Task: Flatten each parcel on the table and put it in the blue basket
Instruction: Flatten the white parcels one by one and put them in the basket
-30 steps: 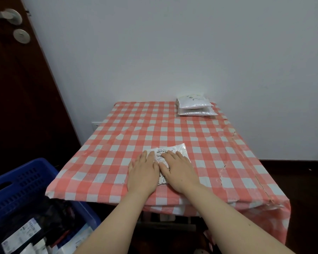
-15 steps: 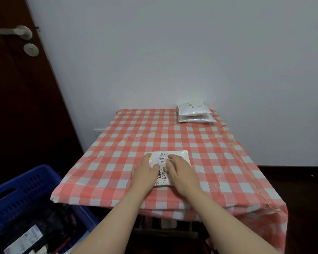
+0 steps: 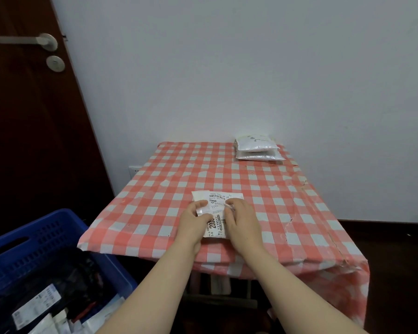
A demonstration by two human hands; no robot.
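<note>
Head view: left hand (image 3: 193, 221) and right hand (image 3: 243, 220) grip white labelled plastic parcel (image 3: 217, 196) on red-checked worktop (image 3: 155, 196), frame centre.

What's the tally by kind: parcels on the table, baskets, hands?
Parcels on the table: 3 (front parcel, held by both hands; upper stacked parcel; lower stacked parcel)
Baskets: 1 (blue basket)
Hands: 2 (left hand, right hand)
Total: 6
</note>
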